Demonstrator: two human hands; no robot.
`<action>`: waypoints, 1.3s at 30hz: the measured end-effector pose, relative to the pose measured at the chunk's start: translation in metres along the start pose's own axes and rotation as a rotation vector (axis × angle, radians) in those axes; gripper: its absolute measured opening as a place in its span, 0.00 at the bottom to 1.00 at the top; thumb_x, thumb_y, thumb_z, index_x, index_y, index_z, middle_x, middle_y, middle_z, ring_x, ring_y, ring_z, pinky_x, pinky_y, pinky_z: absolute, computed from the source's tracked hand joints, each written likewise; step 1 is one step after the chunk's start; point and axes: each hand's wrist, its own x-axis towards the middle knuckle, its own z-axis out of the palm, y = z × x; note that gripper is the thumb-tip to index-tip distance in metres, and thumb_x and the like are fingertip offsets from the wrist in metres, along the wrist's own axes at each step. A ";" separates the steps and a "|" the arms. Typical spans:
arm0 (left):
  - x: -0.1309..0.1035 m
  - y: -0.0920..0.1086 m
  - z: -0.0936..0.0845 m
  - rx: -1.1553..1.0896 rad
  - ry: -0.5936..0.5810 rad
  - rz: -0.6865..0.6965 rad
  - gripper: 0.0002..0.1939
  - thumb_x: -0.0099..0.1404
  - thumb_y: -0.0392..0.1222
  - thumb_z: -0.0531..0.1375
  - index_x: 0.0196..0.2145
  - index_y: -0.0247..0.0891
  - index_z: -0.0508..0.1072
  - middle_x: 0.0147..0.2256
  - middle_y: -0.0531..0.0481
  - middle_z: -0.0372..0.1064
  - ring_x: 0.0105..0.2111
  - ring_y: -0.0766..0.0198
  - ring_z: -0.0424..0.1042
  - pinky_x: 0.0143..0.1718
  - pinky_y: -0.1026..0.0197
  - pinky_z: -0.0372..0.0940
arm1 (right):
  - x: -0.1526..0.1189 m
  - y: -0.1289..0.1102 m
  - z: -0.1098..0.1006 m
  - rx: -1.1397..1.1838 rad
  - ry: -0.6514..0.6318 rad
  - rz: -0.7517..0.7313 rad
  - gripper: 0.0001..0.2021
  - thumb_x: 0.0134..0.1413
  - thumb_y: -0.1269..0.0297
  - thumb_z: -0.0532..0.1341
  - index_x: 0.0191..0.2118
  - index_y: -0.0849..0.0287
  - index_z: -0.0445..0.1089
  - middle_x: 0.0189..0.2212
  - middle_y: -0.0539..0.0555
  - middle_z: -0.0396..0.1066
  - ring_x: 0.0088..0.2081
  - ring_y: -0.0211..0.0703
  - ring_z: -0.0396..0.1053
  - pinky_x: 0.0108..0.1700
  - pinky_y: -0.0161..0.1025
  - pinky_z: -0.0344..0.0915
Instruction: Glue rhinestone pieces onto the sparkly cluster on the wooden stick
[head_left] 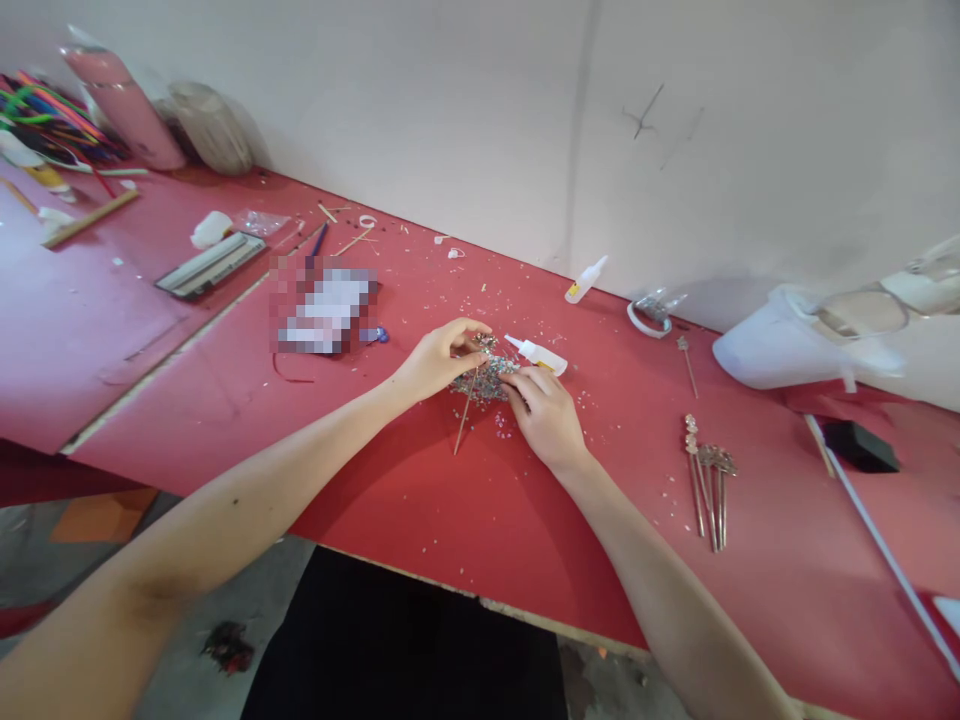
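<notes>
Left hand (441, 364) pinching hairpin (466, 412) near head; slim shaft seeming light, stiff, suiting hold. Right hand (549, 414) touching beads (489, 385), grip unclear.

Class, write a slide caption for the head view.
The left hand holds a thin golden stick at a pile of small glittery pieces on a red table; right hand touches the pile.

Red tabletop (390, 480). My left hand (439, 360) holds an ornament-topped stick (464, 420), shaft slanting toward me, over a heap of glittery bits (491, 384). My right hand (547, 415) at the heap's right edge. White bottle (541, 356) just beyond it. Right: similar sticks (716, 500), close together. Far left: pink flask (127, 112).
</notes>
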 end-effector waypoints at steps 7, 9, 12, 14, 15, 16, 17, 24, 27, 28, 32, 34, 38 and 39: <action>0.001 -0.004 0.000 -0.011 0.000 0.029 0.17 0.60 0.32 0.61 0.47 0.37 0.70 0.33 0.48 0.73 0.37 0.63 0.73 0.38 0.61 0.66 | 0.000 -0.001 -0.001 0.004 -0.007 0.007 0.12 0.64 0.68 0.53 0.43 0.57 0.73 0.36 0.58 0.72 0.40 0.47 0.69 0.45 0.48 0.69; 0.001 -0.004 0.000 -0.008 0.000 0.023 0.17 0.60 0.32 0.61 0.48 0.37 0.70 0.33 0.48 0.73 0.36 0.63 0.73 0.38 0.61 0.66 | 0.000 -0.001 -0.001 -0.007 -0.005 0.000 0.11 0.64 0.69 0.53 0.43 0.58 0.73 0.36 0.58 0.72 0.40 0.47 0.69 0.45 0.48 0.69; 0.001 -0.002 0.000 -0.007 -0.002 0.019 0.16 0.60 0.32 0.61 0.47 0.37 0.70 0.34 0.48 0.73 0.36 0.63 0.73 0.37 0.62 0.66 | 0.000 -0.001 -0.001 -0.020 -0.006 -0.011 0.11 0.63 0.70 0.53 0.43 0.59 0.73 0.36 0.58 0.72 0.40 0.47 0.69 0.45 0.47 0.69; 0.001 -0.001 0.000 -0.004 0.000 0.028 0.16 0.60 0.32 0.61 0.47 0.37 0.70 0.34 0.48 0.73 0.36 0.64 0.73 0.37 0.62 0.66 | -0.001 -0.001 0.000 -0.021 -0.012 -0.009 0.11 0.63 0.71 0.53 0.43 0.58 0.73 0.37 0.58 0.72 0.41 0.48 0.69 0.45 0.48 0.69; 0.001 -0.001 0.000 -0.003 0.001 0.033 0.16 0.60 0.33 0.61 0.47 0.37 0.70 0.34 0.48 0.73 0.36 0.64 0.73 0.37 0.62 0.67 | -0.001 -0.001 0.000 -0.018 -0.015 -0.006 0.12 0.63 0.71 0.53 0.43 0.58 0.73 0.37 0.58 0.73 0.41 0.48 0.70 0.45 0.48 0.69; 0.001 -0.001 0.000 0.000 0.003 0.038 0.16 0.60 0.33 0.61 0.47 0.37 0.70 0.34 0.48 0.73 0.36 0.64 0.73 0.37 0.62 0.67 | 0.000 -0.001 0.000 -0.013 -0.018 -0.002 0.12 0.63 0.71 0.53 0.43 0.58 0.73 0.37 0.58 0.73 0.41 0.48 0.70 0.45 0.48 0.69; 0.001 -0.001 0.000 0.002 0.004 0.040 0.16 0.60 0.33 0.61 0.46 0.37 0.70 0.34 0.48 0.73 0.36 0.64 0.73 0.37 0.62 0.67 | 0.000 -0.001 0.000 -0.005 -0.020 0.003 0.12 0.63 0.71 0.53 0.43 0.57 0.73 0.37 0.58 0.73 0.41 0.48 0.70 0.45 0.48 0.69; 0.001 -0.002 -0.001 -0.012 0.013 0.018 0.17 0.59 0.32 0.61 0.47 0.37 0.69 0.33 0.48 0.73 0.32 0.65 0.73 0.35 0.62 0.67 | -0.004 -0.001 -0.009 0.154 0.014 0.071 0.09 0.63 0.66 0.55 0.42 0.54 0.73 0.37 0.56 0.73 0.42 0.46 0.70 0.45 0.46 0.69; 0.001 0.000 -0.001 -0.038 0.006 -0.011 0.16 0.60 0.31 0.60 0.47 0.36 0.69 0.33 0.48 0.73 0.29 0.66 0.72 0.33 0.61 0.67 | -0.015 -0.002 -0.017 0.227 -0.001 0.138 0.08 0.63 0.66 0.55 0.42 0.54 0.72 0.38 0.55 0.73 0.42 0.45 0.71 0.43 0.44 0.70; 0.001 0.000 0.000 -0.050 -0.003 -0.019 0.16 0.60 0.31 0.60 0.47 0.36 0.69 0.32 0.48 0.73 0.27 0.66 0.72 0.32 0.61 0.67 | -0.019 -0.003 -0.020 0.238 -0.003 0.146 0.08 0.63 0.65 0.56 0.42 0.55 0.72 0.38 0.55 0.73 0.42 0.45 0.71 0.43 0.43 0.70; -0.001 0.000 0.002 -0.102 -0.046 -0.010 0.16 0.61 0.32 0.60 0.47 0.37 0.68 0.30 0.50 0.71 0.25 0.67 0.71 0.31 0.61 0.68 | -0.034 -0.007 -0.030 0.233 -0.032 0.117 0.07 0.62 0.64 0.56 0.41 0.54 0.73 0.37 0.55 0.73 0.40 0.45 0.72 0.43 0.44 0.70; -0.002 -0.002 0.004 -0.121 -0.060 -0.005 0.15 0.61 0.33 0.60 0.47 0.38 0.68 0.28 0.50 0.71 0.25 0.66 0.71 0.30 0.62 0.69 | -0.038 -0.008 -0.034 0.223 -0.064 0.082 0.07 0.62 0.65 0.56 0.40 0.53 0.72 0.36 0.55 0.73 0.39 0.45 0.72 0.43 0.44 0.70; -0.003 -0.004 0.005 -0.126 -0.079 0.004 0.16 0.60 0.33 0.60 0.47 0.39 0.68 0.28 0.51 0.70 0.25 0.66 0.71 0.29 0.62 0.70 | -0.040 -0.006 -0.038 0.218 -0.073 0.043 0.07 0.62 0.66 0.57 0.40 0.54 0.72 0.36 0.55 0.73 0.39 0.44 0.71 0.44 0.44 0.69; -0.003 -0.005 0.005 -0.122 -0.081 0.010 0.16 0.60 0.33 0.60 0.47 0.39 0.68 0.28 0.51 0.70 0.25 0.67 0.71 0.29 0.63 0.70 | -0.041 -0.005 -0.038 0.216 -0.069 0.037 0.07 0.62 0.67 0.57 0.41 0.54 0.72 0.37 0.55 0.73 0.39 0.44 0.71 0.44 0.44 0.69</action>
